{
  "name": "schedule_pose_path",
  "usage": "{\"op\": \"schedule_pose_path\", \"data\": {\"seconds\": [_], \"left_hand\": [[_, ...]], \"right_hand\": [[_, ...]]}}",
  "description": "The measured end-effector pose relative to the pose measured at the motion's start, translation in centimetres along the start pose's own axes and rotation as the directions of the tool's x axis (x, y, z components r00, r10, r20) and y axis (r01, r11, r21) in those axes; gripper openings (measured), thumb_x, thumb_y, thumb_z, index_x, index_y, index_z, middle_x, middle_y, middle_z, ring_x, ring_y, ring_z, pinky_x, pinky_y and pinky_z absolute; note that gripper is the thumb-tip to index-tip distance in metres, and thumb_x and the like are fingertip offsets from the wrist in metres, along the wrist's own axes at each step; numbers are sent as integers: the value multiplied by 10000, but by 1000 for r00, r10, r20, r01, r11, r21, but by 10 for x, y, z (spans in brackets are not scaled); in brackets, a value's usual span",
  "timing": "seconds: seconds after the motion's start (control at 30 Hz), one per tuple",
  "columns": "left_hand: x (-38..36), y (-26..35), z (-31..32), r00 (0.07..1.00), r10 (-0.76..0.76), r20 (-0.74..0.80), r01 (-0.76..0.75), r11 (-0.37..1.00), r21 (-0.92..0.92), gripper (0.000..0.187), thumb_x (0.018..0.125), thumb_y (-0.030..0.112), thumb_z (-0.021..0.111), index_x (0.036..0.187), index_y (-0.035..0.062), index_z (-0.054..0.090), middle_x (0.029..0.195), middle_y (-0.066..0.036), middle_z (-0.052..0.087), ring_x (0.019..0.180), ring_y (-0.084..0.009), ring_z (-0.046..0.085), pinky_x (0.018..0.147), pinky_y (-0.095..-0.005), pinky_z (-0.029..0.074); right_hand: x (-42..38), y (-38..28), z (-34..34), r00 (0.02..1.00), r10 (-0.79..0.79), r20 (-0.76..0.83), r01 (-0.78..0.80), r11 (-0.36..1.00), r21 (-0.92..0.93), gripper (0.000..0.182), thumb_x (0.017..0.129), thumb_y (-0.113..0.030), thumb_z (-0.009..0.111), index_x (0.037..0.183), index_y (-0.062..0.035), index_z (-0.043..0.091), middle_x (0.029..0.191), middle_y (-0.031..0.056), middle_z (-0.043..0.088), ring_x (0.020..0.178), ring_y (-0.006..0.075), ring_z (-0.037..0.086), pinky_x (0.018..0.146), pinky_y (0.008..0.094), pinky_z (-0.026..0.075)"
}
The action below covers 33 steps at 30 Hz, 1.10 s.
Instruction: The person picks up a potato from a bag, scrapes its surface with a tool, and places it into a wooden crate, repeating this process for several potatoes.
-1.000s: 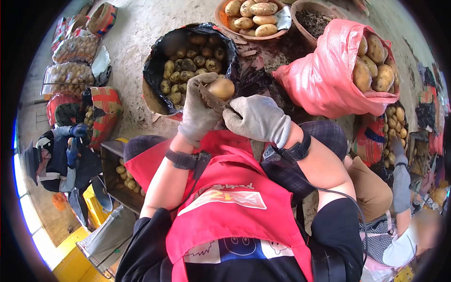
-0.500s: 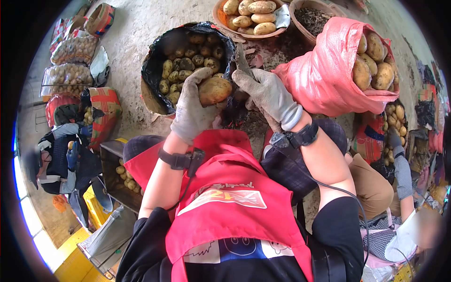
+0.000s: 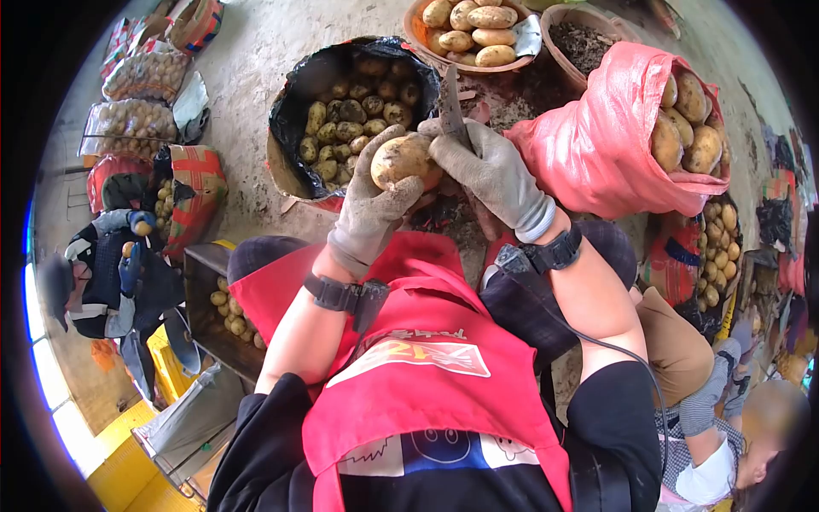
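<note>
In my gloved left hand (image 3: 368, 218) is a large potato (image 3: 399, 162), gripped between thumb and fingers with its pale end facing up. My gloved right hand (image 3: 503, 183) is closed around a dirty knife (image 3: 450, 101), whose blade points away from me. The right fingers are right at the potato's side. Just beyond my left hand stands a container lined with a black bag (image 3: 294, 128), holding many small potatoes (image 3: 341, 128). To the right of my right hand, a pink sack (image 3: 589, 136) lies with its mouth full of large potatoes (image 3: 701, 145).
At the top, a bowl (image 3: 418, 26) holds washed-looking potatoes beside a tub of dark soil (image 3: 580, 47). A crate of potatoes (image 3: 230, 311) sits by my left knee. Filled sacks (image 3: 128, 128) line the left side. One person (image 3: 111, 273) is at left, another (image 3: 708, 410) at right.
The potato in my left hand has turned from lying lengthwise to showing its end. Both hands have come closer together. The person at right has drawn an arm back from the potatoes.
</note>
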<state>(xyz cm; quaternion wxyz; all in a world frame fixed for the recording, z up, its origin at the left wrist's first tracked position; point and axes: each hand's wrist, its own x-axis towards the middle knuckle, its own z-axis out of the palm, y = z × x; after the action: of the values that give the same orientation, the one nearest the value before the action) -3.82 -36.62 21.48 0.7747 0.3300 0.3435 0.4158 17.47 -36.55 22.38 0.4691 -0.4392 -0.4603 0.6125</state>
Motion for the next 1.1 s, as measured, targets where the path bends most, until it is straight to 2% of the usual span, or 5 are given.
{"op": "schedule_pose_path", "data": {"seconds": [0.07,0.2,0.33,0.77,1.1], "left_hand": [[6,-9,-10,997,75,7,-76,996,57,870,872,63,849,1602,125,381,1500,-122,570,1352,-289,594,1095,-442,545],[10,-6,-13,993,114,5,-114,992,59,899,810,-79,831,1575,114,401,1466,-131,586,1314,-285,614,1071,-422,556],[12,-5,-7,996,85,-23,-86,996,-16,888,798,-125,798,1556,121,407,1441,-126,590,1293,-277,624,1066,-421,560],[26,-21,-21,985,163,59,-162,986,-29,900,766,-109,829,1534,110,415,1411,-123,592,1266,-257,633,1098,-406,539],[33,-27,-28,954,298,-29,-219,761,611,834,747,-66,870,1464,66,466,1359,-112,587,1218,-210,620,1058,-362,530]], "right_hand": [[7,17,-8,896,-442,-37,390,826,-408,340,1062,-350,635,1114,-28,728,944,176,746,879,284,739,759,391,558],[-2,-6,-19,984,149,-101,-179,871,-458,483,1075,-473,536,978,-44,735,820,216,726,819,439,713,727,470,551],[-4,2,-13,999,3,41,25,729,-684,449,1052,-441,559,936,-38,719,856,273,700,862,481,703,726,533,551],[-18,5,22,967,-190,172,252,573,-780,382,998,-393,621,818,-69,713,764,225,716,731,430,726,655,524,575],[-13,11,8,977,-213,32,124,436,-892,332,981,-366,640,813,-90,711,738,211,710,684,423,712,610,525,550]]}}
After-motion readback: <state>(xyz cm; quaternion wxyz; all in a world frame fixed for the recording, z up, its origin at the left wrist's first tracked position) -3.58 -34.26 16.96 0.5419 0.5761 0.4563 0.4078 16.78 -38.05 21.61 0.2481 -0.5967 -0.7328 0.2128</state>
